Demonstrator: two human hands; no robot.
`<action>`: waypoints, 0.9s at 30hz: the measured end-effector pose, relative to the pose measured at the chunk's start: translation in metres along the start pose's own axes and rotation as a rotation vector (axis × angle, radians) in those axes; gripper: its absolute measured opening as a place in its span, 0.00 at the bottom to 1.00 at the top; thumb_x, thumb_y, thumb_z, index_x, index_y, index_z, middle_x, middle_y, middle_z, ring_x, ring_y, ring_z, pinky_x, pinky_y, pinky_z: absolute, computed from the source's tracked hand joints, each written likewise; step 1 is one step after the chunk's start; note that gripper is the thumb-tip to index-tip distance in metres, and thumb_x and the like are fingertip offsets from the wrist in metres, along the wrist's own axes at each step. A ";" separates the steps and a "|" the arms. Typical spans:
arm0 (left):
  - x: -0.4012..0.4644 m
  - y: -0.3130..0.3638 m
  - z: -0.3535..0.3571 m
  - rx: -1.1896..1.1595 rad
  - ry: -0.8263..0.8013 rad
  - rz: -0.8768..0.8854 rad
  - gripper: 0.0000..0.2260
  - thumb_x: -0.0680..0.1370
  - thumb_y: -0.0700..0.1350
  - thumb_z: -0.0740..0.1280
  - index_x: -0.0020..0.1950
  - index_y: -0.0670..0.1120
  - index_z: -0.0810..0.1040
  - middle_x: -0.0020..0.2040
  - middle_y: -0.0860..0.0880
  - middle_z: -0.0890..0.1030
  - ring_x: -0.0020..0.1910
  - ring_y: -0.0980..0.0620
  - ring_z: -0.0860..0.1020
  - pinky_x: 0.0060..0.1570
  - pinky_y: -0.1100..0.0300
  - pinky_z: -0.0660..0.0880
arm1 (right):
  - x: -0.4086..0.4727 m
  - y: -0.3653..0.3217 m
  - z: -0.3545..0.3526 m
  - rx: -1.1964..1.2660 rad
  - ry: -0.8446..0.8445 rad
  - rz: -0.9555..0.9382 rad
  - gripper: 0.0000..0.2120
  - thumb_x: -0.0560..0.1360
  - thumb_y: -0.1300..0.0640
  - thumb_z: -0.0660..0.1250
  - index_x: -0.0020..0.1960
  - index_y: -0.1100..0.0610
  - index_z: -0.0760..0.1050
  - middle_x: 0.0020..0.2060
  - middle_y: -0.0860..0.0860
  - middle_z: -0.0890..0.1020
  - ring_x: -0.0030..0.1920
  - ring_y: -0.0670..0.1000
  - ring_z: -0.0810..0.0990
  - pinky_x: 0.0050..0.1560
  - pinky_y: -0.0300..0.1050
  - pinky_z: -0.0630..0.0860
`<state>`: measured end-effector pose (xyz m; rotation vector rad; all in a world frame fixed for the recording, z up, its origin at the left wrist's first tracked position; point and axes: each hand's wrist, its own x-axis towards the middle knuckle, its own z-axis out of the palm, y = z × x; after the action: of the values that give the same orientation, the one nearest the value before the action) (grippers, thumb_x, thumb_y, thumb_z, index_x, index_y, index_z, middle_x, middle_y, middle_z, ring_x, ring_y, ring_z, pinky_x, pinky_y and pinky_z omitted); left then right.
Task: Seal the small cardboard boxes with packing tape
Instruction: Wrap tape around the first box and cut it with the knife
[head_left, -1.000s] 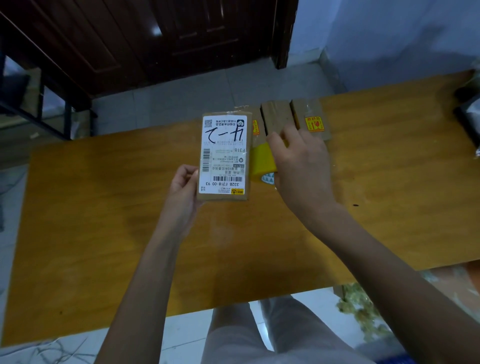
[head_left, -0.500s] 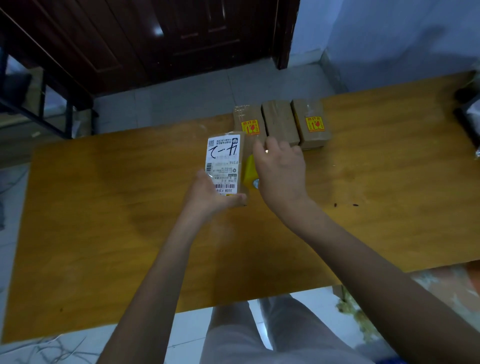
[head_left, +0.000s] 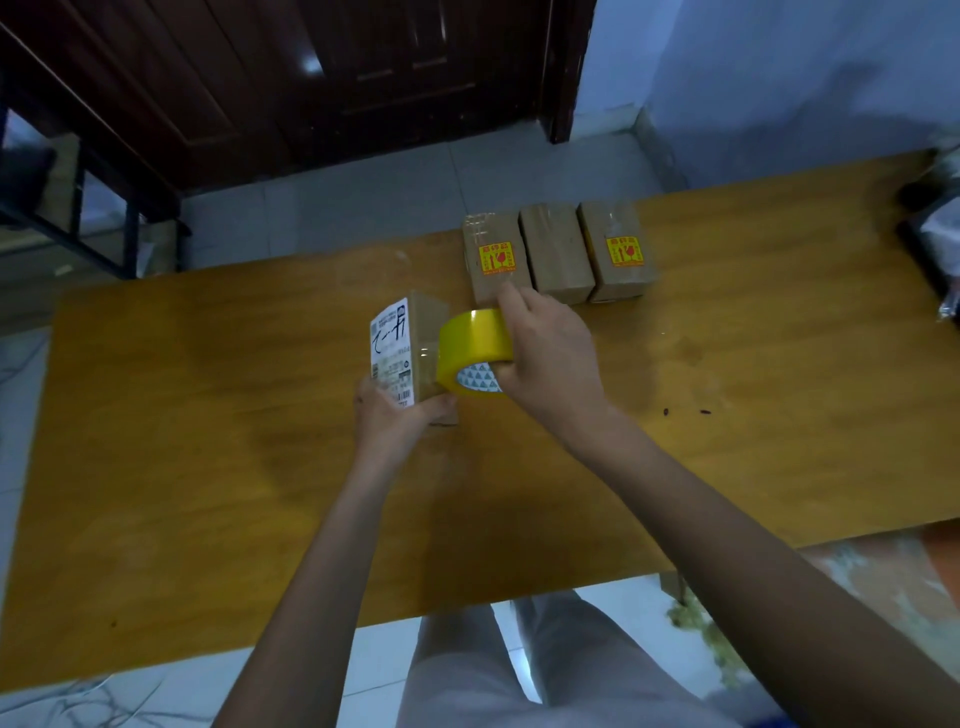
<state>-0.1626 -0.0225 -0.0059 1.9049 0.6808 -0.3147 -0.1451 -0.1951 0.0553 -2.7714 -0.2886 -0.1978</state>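
Four small cardboard boxes in view: three in a row at the far edge of the tabletop, already glossy with tape by the look of them, and one box with a white shipping label stood on edge near the middle. Left hand curled round that box's near end, steadying it upright. Right hand gripping the yellow tape roll, thumb in the core, fingers over the top, roll pressed against the box's right face. Likely mid-wrap along that face. To do it well: keep the roll tight to the cardboard so the strip lies flat, pull with steady tension, run it centred over the flap seam and round the corner onto the next face, turn the box with the left hand rather than reaching round it. Watch for wrinkles and for covering the label's barcode.
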 end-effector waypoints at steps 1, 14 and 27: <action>0.001 -0.001 -0.001 -0.039 -0.011 -0.021 0.42 0.60 0.45 0.83 0.67 0.41 0.64 0.59 0.47 0.74 0.58 0.46 0.76 0.47 0.55 0.76 | -0.002 0.001 0.001 0.059 0.030 -0.001 0.27 0.61 0.62 0.78 0.58 0.62 0.74 0.46 0.57 0.80 0.44 0.59 0.79 0.39 0.49 0.72; -0.010 0.010 -0.009 -0.293 -0.134 -0.080 0.38 0.65 0.47 0.80 0.69 0.46 0.62 0.57 0.50 0.76 0.49 0.55 0.78 0.38 0.63 0.72 | -0.016 0.017 0.005 0.473 0.108 0.244 0.20 0.76 0.50 0.70 0.61 0.60 0.71 0.44 0.50 0.78 0.41 0.50 0.77 0.31 0.40 0.67; -0.011 0.020 -0.048 -0.531 -0.236 -0.133 0.39 0.61 0.48 0.76 0.68 0.37 0.69 0.54 0.42 0.81 0.43 0.50 0.83 0.33 0.60 0.78 | -0.015 0.054 -0.033 -0.230 0.134 0.169 0.25 0.62 0.57 0.78 0.57 0.58 0.76 0.50 0.54 0.80 0.39 0.59 0.79 0.33 0.41 0.58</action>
<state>-0.1635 0.0117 0.0353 1.2984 0.6546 -0.3910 -0.1515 -0.2587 0.0658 -2.9721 0.0037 -0.3939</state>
